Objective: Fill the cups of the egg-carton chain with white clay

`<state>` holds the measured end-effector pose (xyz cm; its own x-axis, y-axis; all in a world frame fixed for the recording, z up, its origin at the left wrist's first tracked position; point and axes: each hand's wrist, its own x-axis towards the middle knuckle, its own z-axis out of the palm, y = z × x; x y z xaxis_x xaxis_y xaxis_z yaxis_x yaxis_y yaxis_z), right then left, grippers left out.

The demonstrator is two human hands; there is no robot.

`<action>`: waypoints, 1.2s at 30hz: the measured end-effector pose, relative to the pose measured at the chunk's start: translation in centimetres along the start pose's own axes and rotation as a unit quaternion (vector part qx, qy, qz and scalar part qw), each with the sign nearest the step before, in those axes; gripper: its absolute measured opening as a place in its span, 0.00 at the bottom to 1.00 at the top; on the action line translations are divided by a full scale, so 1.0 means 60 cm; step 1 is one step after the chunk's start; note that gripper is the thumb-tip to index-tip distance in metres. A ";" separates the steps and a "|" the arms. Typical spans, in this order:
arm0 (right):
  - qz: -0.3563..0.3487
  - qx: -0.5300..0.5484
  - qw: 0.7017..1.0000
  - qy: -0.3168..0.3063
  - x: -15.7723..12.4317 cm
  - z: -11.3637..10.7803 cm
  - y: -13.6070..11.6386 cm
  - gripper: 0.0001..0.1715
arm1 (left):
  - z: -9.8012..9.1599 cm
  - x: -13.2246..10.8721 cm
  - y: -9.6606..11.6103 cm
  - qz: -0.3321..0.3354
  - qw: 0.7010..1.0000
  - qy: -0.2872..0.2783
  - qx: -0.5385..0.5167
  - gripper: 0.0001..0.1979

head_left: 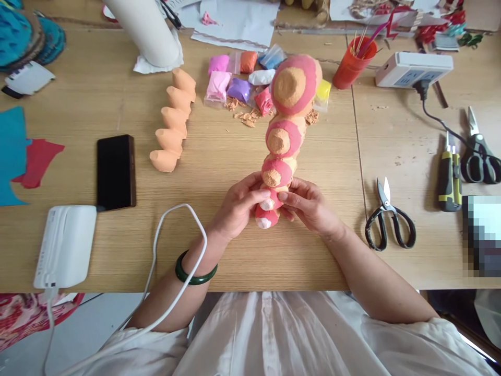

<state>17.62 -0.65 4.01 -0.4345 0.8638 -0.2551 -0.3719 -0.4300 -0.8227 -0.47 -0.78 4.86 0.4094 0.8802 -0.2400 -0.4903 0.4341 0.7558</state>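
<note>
A clay figure (287, 117) made of stacked pink and orange rounded segments lies along the wooden table (305, 261), its small white-tipped end toward me. My left hand (238, 206) grips that near end from the left, fingers pinched on the lowest segments. My right hand (307, 203) presses against it from the right, fingers closed on the same end. A green bangle (194, 274) sits on my left wrist.
A row of orange clay cones (173, 121) and a black phone (116, 171) lie to the left. Bags of coloured clay (238, 78) sit behind the figure. Black scissors (387, 216), a utility knife (448, 175), a red cup (352, 65) and a power strip (413, 68) are right. A white cable (172, 261) crosses my left arm.
</note>
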 end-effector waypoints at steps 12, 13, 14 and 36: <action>-0.001 -0.009 1.000 0.020 -0.002 0.001 -0.003 0.24 | -0.004 -0.007 0.000 0.001 0.999 -0.022 0.026 0.09; -0.003 -0.011 1.000 0.018 -0.002 0.000 -0.002 0.24 | -0.005 -0.007 -0.001 0.008 0.999 -0.026 0.031 0.08; -0.005 -0.012 1.000 0.015 -0.002 0.000 -0.002 0.24 | -0.006 -0.007 -0.001 0.014 0.999 -0.029 0.035 0.08; -0.018 0.044 0.994 0.101 0.008 -0.011 -0.009 0.10 | -0.007 0.001 0.010 -0.018 0.994 0.087 -0.063 0.14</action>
<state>18.14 0.17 3.99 -0.2490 0.9103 -0.3308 -0.4580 -0.4116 -0.7879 -1.06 -0.38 5.04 0.2941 0.8787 -0.3760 -0.5751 0.4769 0.6647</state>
